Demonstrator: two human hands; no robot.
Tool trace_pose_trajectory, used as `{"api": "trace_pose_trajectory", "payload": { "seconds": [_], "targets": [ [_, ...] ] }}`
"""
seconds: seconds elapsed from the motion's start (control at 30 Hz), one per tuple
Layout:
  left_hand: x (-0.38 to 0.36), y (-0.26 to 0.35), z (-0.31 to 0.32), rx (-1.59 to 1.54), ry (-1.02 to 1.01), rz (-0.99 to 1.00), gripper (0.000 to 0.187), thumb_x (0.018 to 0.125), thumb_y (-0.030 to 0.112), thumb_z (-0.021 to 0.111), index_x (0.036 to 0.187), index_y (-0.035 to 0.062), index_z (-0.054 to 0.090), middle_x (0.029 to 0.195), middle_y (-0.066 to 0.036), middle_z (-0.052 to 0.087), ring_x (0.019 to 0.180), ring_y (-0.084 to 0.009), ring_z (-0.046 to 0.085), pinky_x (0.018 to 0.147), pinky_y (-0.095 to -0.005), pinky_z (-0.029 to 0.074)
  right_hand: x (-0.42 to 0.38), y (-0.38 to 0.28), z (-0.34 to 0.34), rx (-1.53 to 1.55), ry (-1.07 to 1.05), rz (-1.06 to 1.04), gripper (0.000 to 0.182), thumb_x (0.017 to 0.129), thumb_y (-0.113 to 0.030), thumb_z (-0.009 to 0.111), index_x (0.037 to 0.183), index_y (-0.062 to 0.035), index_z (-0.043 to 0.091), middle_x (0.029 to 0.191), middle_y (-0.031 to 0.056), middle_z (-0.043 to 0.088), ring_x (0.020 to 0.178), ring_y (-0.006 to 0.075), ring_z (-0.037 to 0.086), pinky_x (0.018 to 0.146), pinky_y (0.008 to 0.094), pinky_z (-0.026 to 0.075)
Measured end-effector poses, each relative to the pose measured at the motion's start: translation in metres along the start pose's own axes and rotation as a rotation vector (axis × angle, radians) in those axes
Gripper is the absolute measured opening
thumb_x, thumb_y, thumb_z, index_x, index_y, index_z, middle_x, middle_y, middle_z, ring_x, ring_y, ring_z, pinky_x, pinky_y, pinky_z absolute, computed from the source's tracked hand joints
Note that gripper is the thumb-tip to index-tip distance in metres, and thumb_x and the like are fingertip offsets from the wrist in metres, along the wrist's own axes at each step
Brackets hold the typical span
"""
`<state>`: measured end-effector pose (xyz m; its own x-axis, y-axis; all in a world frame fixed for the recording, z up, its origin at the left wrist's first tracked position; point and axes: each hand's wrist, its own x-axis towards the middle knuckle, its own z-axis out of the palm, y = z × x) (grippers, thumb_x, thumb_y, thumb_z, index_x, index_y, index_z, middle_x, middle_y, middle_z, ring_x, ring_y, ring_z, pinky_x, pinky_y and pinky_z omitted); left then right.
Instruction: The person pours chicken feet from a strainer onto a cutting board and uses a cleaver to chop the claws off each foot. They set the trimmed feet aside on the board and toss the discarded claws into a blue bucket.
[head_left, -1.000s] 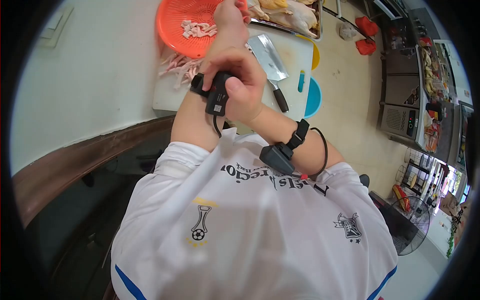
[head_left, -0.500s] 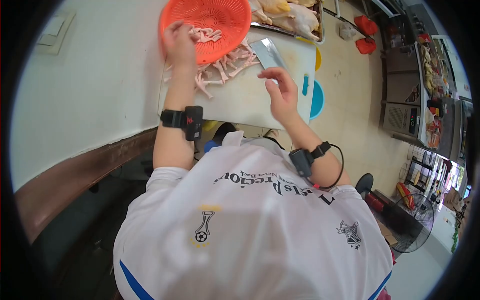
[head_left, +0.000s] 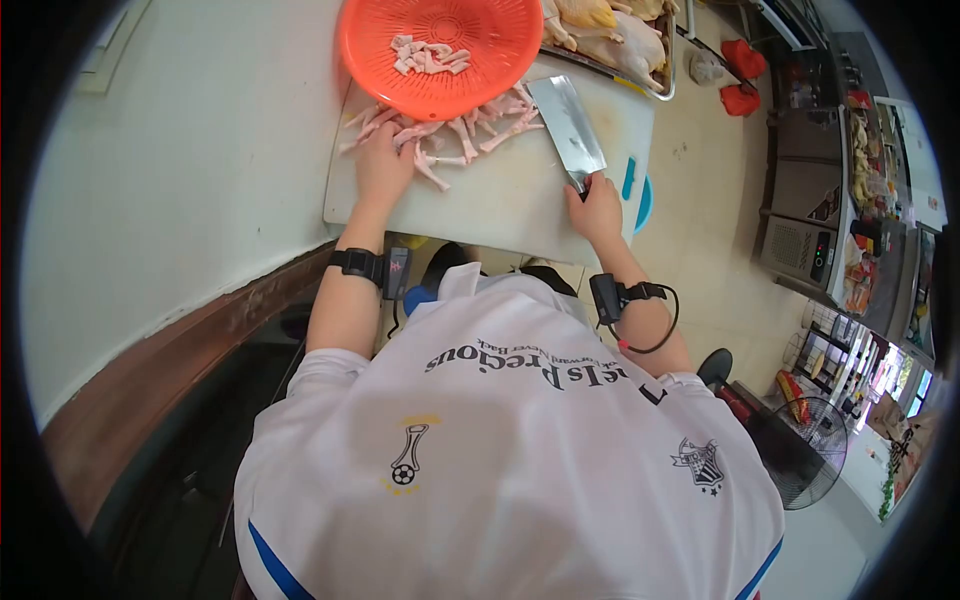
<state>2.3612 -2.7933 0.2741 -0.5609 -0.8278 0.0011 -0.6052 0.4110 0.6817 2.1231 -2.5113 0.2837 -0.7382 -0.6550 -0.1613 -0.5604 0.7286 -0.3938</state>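
Note:
My right hand [head_left: 596, 208] is closed round the dark handle of a cleaver [head_left: 567, 122]. Its wide blade lies over the white cutting board [head_left: 480, 212], pointing away from me. At the board's left side, my left hand [head_left: 384, 168] has its fingers closed on a chicken foot in the pile of chicken feet [head_left: 462, 138]; the fingers partly hide it. Just beyond the pile sits an orange colander [head_left: 505, 70], over part of the feet. Cut pale pieces of chicken feet [head_left: 430, 57] lie inside it.
A metal tray [head_left: 672, 88] of whole plucked chickens [head_left: 630, 50] stands at the back right. A blue basin [head_left: 645, 205] shows below the board's right edge. The white wall [head_left: 200, 170] runs close along the left. A floor fan [head_left: 805, 450] stands at the lower right.
My left hand has left the colander and come down to the chicken feet. My right hand, open above the board before, has closed on the cleaver's handle. The cut pieces in the colander are now uncovered.

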Motion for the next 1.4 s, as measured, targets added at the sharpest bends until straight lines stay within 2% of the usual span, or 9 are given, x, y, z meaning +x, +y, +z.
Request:
{"api": "trace_pose_trajectory", "payload": {
  "seconds": [0.23,0.3,0.5,0.63,0.73,0.8,0.93,1.2,1.4],
  "targets": [
    [-0.007,0.013,-0.08,-0.188,0.009,0.144,0.036,0.096,0.013,0.061,0.132,0.0068,0.063,0.128,-0.015,0.067,0.113,-0.0302,0.067,0.09,-0.0387,0.053,-0.009,-0.013,-0.029,0.126,0.018,0.043,0.036,0.088,-0.03,0.073,0.099,0.0008,0.057,0.085,0.0203,0.068,0.075,0.0394,0.066,0.069,0.0473,0.052],
    [-0.006,0.029,-0.097,-0.307,-0.244,-0.023,0.035,0.102,0.024,0.059,0.128,0.0015,0.061,0.096,-0.006,0.068,0.079,-0.0187,0.061,0.073,-0.0309,0.05,-0.008,-0.009,-0.027,0.269,0.041,0.118,0.037,0.089,-0.031,0.074,0.095,0.0023,0.058,0.074,0.0166,0.067,0.065,0.0313,0.065,0.063,0.0419,0.052],
    [-0.017,0.035,0.002,-0.325,-0.502,0.08,0.042,0.097,0.023,0.06,0.132,-0.0014,0.056,0.102,-0.011,0.061,0.087,-0.0188,0.059,0.078,-0.0308,0.049,-0.028,-0.003,-0.046,0.87,-0.234,0.452,0.029,0.099,-0.03,0.065,0.089,-0.0041,0.059,0.066,-0.0013,0.054,0.048,0.0057,0.048,0.042,0.0246,0.036],
    [-0.018,0.116,0.061,-0.243,-0.73,0.202,0.039,0.094,0.02,0.06,0.125,-0.0033,0.058,0.108,-0.015,0.061,0.097,-0.0215,0.06,0.085,-0.0358,0.049,-0.049,0.026,-0.05,0.945,-0.158,0.351,0.028,0.098,-0.029,0.066,0.095,-0.0012,0.062,0.067,-0.0003,0.056,0.056,0.0072,0.052,0.051,0.0247,0.04],
    [0.016,0.138,0.124,-0.269,-0.7,0.177,0.037,0.093,0.019,0.061,0.122,-0.0034,0.058,0.116,-0.021,0.06,0.106,-0.03,0.062,0.092,-0.0408,0.049,-0.056,0.043,-0.052,0.894,-0.069,0.177,0.021,0.102,-0.026,0.061,0.101,-0.0048,0.058,0.067,-0.0014,0.052,0.056,0.0064,0.05,0.05,0.0242,0.041],
    [0.028,0.132,0.158,0.027,-0.358,0.378,0.039,0.09,0.021,0.064,0.122,-0.0017,0.06,0.121,-0.026,0.06,0.116,-0.0431,0.057,0.101,-0.0475,0.046,-0.054,0.046,-0.052,0.944,-0.078,0.147,0.022,0.107,-0.03,0.053,0.106,-0.0075,0.054,0.066,-0.0024,0.05,0.05,0.0063,0.046,0.045,0.0244,0.038],
    [0.015,0.145,0.139,0.02,-0.333,0.356,0.038,0.087,0.018,0.068,0.119,-0.0001,0.061,0.113,-0.024,0.059,0.113,-0.0414,0.057,0.098,-0.0479,0.047,-0.039,0.047,-0.061,0.945,-0.184,0.39,0.033,0.106,-0.035,0.052,0.098,-0.0032,0.059,0.066,-0.0006,0.052,0.06,0.0079,0.052,0.053,0.0261,0.04],
    [-0.002,0.102,0.122,0.154,-0.251,0.456,0.03,0.079,0.006,0.07,0.108,0.0031,0.066,0.104,-0.015,0.06,0.103,-0.0364,0.061,0.086,-0.045,0.052,-0.012,0.017,-0.048,1.087,-0.269,0.514,0.061,0.108,-0.054,0.034,0.076,-0.0064,0.054,0.053,-0.0004,0.044,0.041,0.0109,0.041,0.039,0.0282,0.033],
    [-0.014,0.106,0.125,0.026,-0.244,0.387,0.025,0.081,0.007,0.07,0.106,0.0047,0.069,0.097,-0.011,0.06,0.087,-0.0316,0.066,0.076,-0.0427,0.054,0.02,-0.001,-0.023,0.924,-0.124,0.266,0.064,0.108,-0.055,0.035,0.069,-0.0061,0.051,0.054,-0.0002,0.045,0.043,0.0109,0.042,0.042,0.0284,0.034]
  ]
}}
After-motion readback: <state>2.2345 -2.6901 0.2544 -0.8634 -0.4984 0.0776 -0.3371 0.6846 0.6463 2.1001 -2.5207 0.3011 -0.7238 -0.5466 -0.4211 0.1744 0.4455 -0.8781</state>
